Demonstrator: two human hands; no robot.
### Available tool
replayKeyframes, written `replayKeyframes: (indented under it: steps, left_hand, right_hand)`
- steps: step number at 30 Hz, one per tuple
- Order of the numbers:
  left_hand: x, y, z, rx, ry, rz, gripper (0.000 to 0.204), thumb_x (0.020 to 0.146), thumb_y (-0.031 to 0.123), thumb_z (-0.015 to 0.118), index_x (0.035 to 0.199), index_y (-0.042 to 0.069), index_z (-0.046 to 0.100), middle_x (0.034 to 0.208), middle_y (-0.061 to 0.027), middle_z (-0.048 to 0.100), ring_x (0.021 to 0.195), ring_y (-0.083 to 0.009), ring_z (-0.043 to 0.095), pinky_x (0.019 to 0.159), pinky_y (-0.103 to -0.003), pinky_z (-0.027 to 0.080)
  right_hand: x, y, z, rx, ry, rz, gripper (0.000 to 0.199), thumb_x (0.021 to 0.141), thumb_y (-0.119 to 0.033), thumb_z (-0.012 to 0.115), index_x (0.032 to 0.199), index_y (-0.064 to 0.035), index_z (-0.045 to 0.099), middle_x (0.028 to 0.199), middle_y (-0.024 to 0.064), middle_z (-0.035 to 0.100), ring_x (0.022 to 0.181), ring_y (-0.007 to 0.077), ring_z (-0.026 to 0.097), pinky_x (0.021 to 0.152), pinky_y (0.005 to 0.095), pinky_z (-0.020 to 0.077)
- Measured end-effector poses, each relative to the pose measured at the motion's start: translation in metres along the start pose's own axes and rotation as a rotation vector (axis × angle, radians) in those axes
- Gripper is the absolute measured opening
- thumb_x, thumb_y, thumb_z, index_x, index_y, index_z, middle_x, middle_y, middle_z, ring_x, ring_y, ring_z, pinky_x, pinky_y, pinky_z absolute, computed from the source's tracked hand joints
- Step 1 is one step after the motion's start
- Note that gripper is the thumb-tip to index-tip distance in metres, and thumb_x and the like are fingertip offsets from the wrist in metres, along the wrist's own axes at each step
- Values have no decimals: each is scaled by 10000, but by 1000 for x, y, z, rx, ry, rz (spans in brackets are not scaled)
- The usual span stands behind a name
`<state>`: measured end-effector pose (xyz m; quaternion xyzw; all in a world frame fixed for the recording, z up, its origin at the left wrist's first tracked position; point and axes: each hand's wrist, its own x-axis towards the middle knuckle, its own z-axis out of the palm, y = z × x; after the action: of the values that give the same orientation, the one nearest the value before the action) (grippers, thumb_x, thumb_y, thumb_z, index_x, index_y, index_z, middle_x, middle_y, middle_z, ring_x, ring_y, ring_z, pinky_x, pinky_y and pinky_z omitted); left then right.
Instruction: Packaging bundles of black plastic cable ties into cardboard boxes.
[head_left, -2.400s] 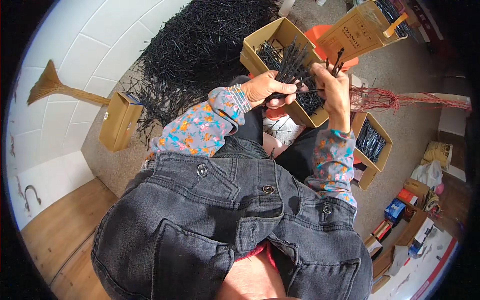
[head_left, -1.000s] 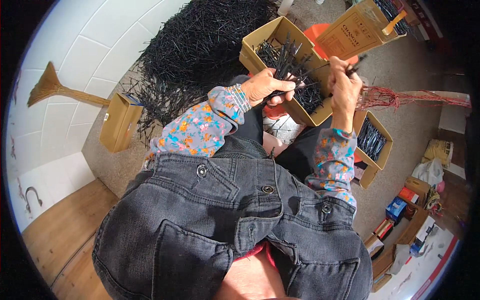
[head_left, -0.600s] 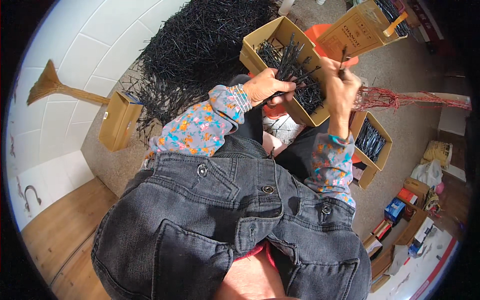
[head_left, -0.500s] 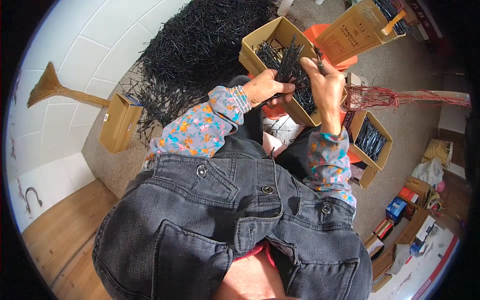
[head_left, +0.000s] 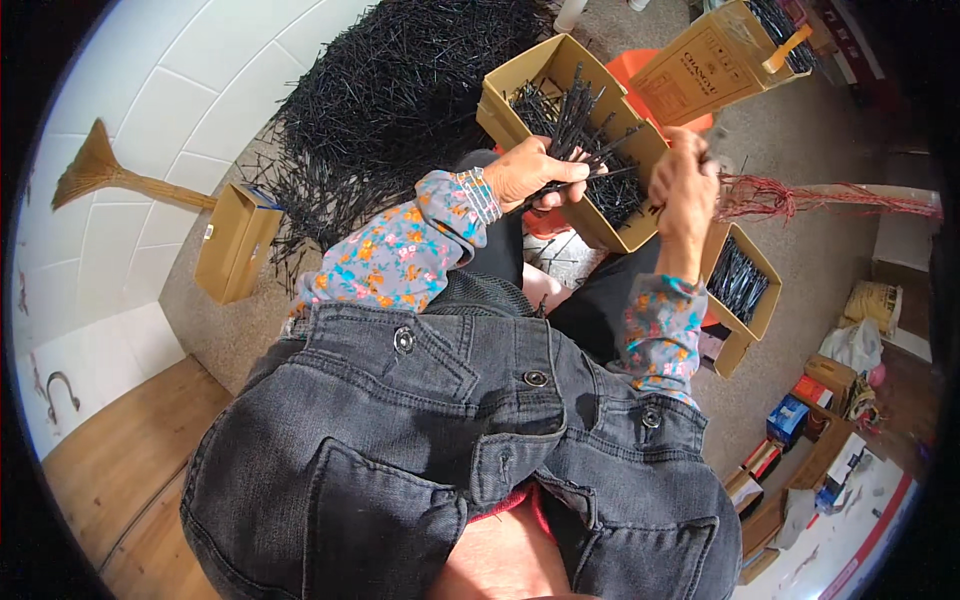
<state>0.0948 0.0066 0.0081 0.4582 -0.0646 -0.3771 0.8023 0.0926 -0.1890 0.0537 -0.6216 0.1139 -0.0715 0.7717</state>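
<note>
My left hand (head_left: pixel 525 175) is closed around a bunch of thin black sticks or strips (head_left: pixel 572 125), which fan upward and to the right. It is over an open cardboard box (head_left: pixel 545 55) holding many more of the same black pieces. To the right of that box, my right hand (head_left: pixel 685 190) is raised with its fingers curled, slightly blurred; what they hold, if anything, does not show. Just beside it hangs a bundle of thin red strings (head_left: pixel 770 197), tied on a pale bar (head_left: pixel 885 200).
A big heap of black pieces (head_left: pixel 400 90) covers the floor at far left. A smaller box of dark strips (head_left: pixel 742 280) stands at right, a tall carton (head_left: pixel 690 75) and an orange container (head_left: pixel 640 62) behind. At left are a straw broom (head_left: pixel 110 178) and a cardboard box (head_left: pixel 232 245).
My right hand has moved right, away from the bunch and toward the red strings. My left hand has stayed over the box with the black pieces, some now sticking out to the right.
</note>
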Motion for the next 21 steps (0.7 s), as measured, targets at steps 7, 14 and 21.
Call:
replayKeyframes:
  steps: [7,14,21]
  left_hand:
    - [1,-3,-3,-108,-64,-62,210,852,130,560,1012,-5,546,686,-65,565,451,-69,433,385,-184,324]
    - [0,3,-7,-327,-306,-121,234,866,134,551,1046,-13,528,670,-49,534,443,-79,420,383,-195,324]
    - [2,2,-15,-345,-219,-218,280,886,162,526,1087,-32,516,660,-14,476,449,-48,398,375,-179,291]
  right_hand:
    - [7,1,8,-118,-102,-8,162,871,-229,564,840,-73,532,587,-12,472,420,56,392,354,195,275]
    - [15,-24,-23,205,-24,-87,175,880,-206,542,883,-31,543,640,22,524,467,108,470,397,223,351]
    - [-6,9,-31,-708,-251,-548,342,794,-223,641,1078,-71,525,598,38,519,478,167,524,427,307,423]
